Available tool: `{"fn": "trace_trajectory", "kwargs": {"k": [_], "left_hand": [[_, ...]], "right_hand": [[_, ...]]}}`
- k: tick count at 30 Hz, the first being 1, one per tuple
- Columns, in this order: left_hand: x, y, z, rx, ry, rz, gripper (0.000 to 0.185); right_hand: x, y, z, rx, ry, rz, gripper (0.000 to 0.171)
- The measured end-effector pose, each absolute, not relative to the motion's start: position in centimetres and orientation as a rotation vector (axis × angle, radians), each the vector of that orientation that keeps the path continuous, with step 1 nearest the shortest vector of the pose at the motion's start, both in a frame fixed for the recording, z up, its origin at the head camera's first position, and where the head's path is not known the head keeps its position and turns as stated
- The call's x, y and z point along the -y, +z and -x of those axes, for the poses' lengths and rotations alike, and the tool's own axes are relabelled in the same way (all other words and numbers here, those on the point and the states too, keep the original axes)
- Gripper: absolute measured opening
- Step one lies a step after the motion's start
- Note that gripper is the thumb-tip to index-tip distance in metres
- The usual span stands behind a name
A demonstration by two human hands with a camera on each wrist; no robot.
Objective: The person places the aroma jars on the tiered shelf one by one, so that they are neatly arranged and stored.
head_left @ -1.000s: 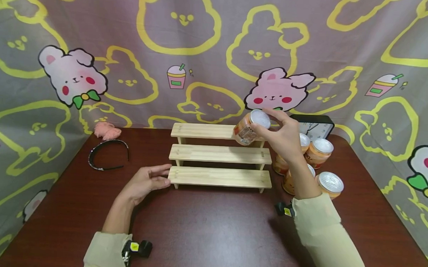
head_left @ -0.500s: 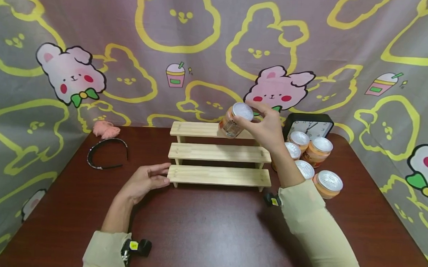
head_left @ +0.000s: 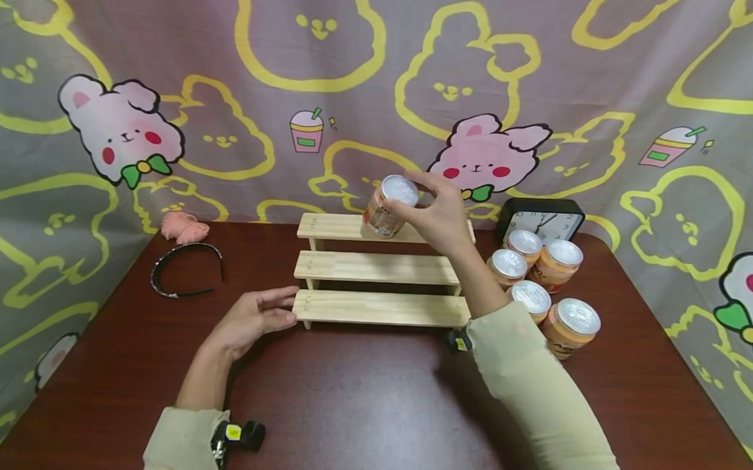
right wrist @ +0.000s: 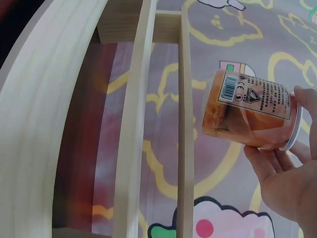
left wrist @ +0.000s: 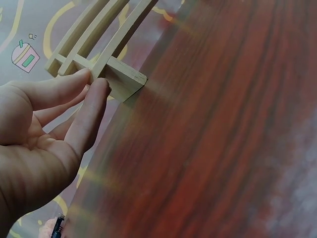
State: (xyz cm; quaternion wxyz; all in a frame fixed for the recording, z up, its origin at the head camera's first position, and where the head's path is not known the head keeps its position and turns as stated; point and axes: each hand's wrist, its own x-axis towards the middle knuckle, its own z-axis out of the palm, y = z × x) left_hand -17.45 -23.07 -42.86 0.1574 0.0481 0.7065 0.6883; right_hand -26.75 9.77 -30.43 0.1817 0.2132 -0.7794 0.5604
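Observation:
My right hand (head_left: 436, 213) grips an orange can (head_left: 391, 211) with a silvery lid, thumb and fingers round its lid end. In the head view the can overlaps the top board of a three-step wooden display shelf (head_left: 375, 268) and leans slightly. Printed text and a barcode show on the can (right wrist: 247, 111) in the right wrist view, with a gap between it and the nearest board. My left hand (head_left: 251, 324) pinches the left end of the lowest board; in the left wrist view its thumb and fingertips meet at the corner of the shelf (left wrist: 124, 77).
Several similar orange cans (head_left: 570, 328) stand grouped right of the shelf, in front of a black square clock (head_left: 542, 220). On the left lie a black headband (head_left: 188, 270) and a pink fluffy item (head_left: 184, 227). A patterned curtain (head_left: 368, 124) hangs behind the brown table (head_left: 358, 400).
My right hand has carried the can leftward and slightly up along the top board, uncovering more of the clock and the grouped cans. My left hand stays at the shelf end.

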Motion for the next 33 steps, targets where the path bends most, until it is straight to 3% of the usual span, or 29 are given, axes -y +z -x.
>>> {"fn": "trace_trajectory", "kwargs": {"k": [33], "left_hand": [[23.0,-42.9,17.5,-2.089,1.946,-0.153,0.063]], "right_hand": [[-3.4,-29.4,28.3,2.367,1.499,-0.607,0.061]]}}
